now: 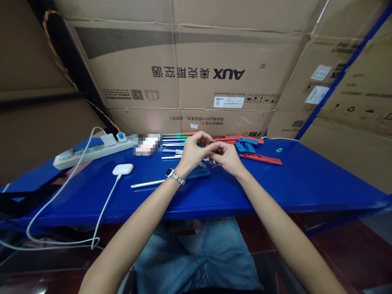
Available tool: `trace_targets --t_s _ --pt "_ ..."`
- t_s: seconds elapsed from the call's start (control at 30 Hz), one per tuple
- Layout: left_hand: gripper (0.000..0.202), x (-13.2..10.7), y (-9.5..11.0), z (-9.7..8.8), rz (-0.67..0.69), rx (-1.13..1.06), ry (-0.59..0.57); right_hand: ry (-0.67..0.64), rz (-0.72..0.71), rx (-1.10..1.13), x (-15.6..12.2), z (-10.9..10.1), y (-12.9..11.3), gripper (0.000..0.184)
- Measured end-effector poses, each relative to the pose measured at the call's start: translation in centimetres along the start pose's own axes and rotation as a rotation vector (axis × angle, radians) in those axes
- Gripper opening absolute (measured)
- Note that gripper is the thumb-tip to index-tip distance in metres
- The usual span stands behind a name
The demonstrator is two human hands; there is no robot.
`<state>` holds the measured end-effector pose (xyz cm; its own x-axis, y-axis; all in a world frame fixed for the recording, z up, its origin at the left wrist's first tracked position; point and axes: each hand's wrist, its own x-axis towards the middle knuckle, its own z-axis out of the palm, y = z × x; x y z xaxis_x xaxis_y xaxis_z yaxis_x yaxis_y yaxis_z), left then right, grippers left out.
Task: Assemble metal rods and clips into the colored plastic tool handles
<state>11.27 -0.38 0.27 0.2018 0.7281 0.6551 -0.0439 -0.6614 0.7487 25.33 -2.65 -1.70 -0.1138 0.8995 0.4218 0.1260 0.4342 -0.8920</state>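
Over the middle of the blue table point(245, 192), my left hand point(194, 151) and my right hand point(228, 157) meet fingertip to fingertip. Both are closed in a pinch, and whatever is between them is too small and too covered to make out. Beneath my left wrist lies a blue handle point(197, 173) with a long metal tube point(147, 183) pointing left. Small shiny metal parts point(214, 163) show just under my right fingers. Behind my left hand, several metal rods point(171, 144) lie side by side, some with red or green handles.
Red handle-shaped pieces point(260, 158) and blue ones point(245, 147) lie right of my hands, near a small green piece point(279, 150). At left are a white power strip point(88, 154), a white charging case point(123, 169) with its cable, and a blurred object point(147, 145). Cardboard point(196, 49) stands behind.
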Motion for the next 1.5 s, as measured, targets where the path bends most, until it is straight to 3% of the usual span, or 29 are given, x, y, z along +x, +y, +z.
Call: trace_targets --t_s 0.13,0.37,0.53,0.63,0.8,0.93,1.0,1.1,1.27,1.43,1.5 --pt "0.025 0.0 0.3 -0.1 -0.032 -0.028 -0.055 0.049 -0.032 -0.008 -0.1 0.2 0.2 0.042" --pt "0.020 0.8 0.3 -2.7 0.004 0.083 -0.202 -0.106 -0.028 -0.010 0.2 -0.6 -0.3 0.044" --pt "0.023 0.7 0.3 -3.1 0.020 0.078 -0.273 -0.056 -0.026 0.030 0.3 -0.3 0.1 0.047" --pt "0.026 0.6 0.1 -2.5 0.017 0.106 -0.236 -0.093 -0.022 -0.004 0.2 0.1 0.1 0.045" --pt "0.029 0.2 -0.2 -1.1 -0.025 0.031 -0.024 -0.030 0.007 0.084 0.2 0.6 0.1 0.046" --pt "0.029 0.1 0.3 -0.8 -0.026 -0.003 -0.106 0.042 0.006 0.165 0.2 0.8 0.5 0.055" --pt "0.029 0.0 0.5 -1.0 -0.006 0.041 -0.164 0.045 -0.013 0.165 0.1 0.6 0.5 0.050" --pt "0.030 0.1 0.3 -1.7 0.024 0.122 -0.189 -0.048 -0.021 0.154 0.1 0.0 0.1 0.041" --pt "0.027 0.2 -0.3 -2.1 0.069 0.211 -0.186 -0.143 0.001 0.094 0.4 -0.8 -0.2 0.043" --pt "0.028 -0.6 -0.8 -3.1 0.027 0.267 -0.161 -0.050 -0.007 0.124 0.6 -0.5 0.5 0.045" --pt "0.026 -1.6 -1.2 -3.7 -0.046 0.373 -0.231 0.004 -0.031 0.112 0.5 -0.2 0.8 0.048"
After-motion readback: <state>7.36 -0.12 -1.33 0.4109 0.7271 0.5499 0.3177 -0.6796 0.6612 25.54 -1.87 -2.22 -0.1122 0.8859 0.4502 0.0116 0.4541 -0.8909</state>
